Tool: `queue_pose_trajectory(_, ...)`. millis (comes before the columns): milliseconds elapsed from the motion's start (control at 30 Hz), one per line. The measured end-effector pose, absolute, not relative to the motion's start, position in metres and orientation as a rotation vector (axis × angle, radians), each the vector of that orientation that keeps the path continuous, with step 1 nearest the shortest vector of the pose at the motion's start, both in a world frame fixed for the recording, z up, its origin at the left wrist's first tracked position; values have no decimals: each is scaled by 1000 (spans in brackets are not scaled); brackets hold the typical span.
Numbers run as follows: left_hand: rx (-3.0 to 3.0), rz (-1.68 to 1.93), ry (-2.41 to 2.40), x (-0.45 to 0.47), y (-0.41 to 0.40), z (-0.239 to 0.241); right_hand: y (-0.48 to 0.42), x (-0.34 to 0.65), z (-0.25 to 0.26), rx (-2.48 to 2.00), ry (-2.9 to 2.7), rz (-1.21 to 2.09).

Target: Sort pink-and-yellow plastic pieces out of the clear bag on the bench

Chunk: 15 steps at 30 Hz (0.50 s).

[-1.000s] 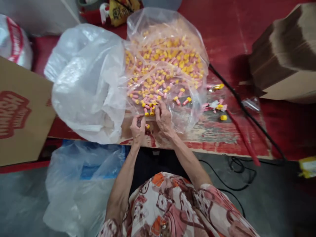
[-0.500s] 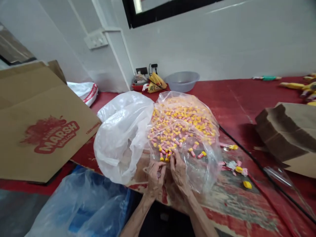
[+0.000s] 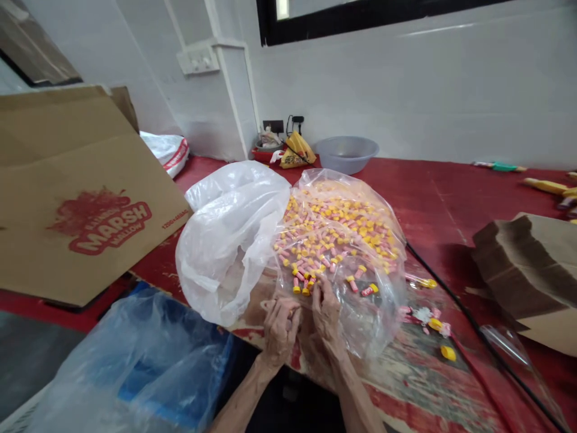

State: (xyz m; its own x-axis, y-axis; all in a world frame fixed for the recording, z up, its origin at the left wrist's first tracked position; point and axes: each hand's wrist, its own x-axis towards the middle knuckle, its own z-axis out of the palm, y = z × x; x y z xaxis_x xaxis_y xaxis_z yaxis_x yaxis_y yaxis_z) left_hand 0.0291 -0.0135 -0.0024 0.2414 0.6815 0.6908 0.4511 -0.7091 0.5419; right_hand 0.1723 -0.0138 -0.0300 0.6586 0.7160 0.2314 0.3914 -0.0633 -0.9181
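Observation:
A clear plastic bag [image 3: 383, 313] lies open on the red table [image 3: 451, 198], holding a heap of small pink-and-yellow capped pieces [image 3: 333, 234]. My left hand [image 3: 279, 331] sits at the table's near edge with its fingers curled; whether it holds a piece I cannot tell. My right hand [image 3: 325, 307] is beside it, fingertips pinching among the nearest pieces at the bag's mouth. A crumpled white plastic bag [image 3: 225, 240] lies just left of the heap.
A brown "Marsh Mallow" carton [image 3: 76, 198] stands at the left. A blue-lined plastic bag [image 3: 135, 367] hangs below the table edge. Loose pieces [image 3: 433, 325] and a black cable [image 3: 473, 337] lie to the right, near stacked brown cardboard [image 3: 527, 264]. A grey bowl [image 3: 347, 153] sits by the wall.
The view has tilted up from my lap to the wall and window. Both hands stay at the bag's near edge, the right still picking among the pieces.

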Motion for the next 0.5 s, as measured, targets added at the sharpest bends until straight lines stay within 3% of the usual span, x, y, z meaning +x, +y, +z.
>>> queue_pose_trajectory(500, 2152, 1124, 1091, 35, -29, -7, -28, 180, -2, -1839, -1067, 184)
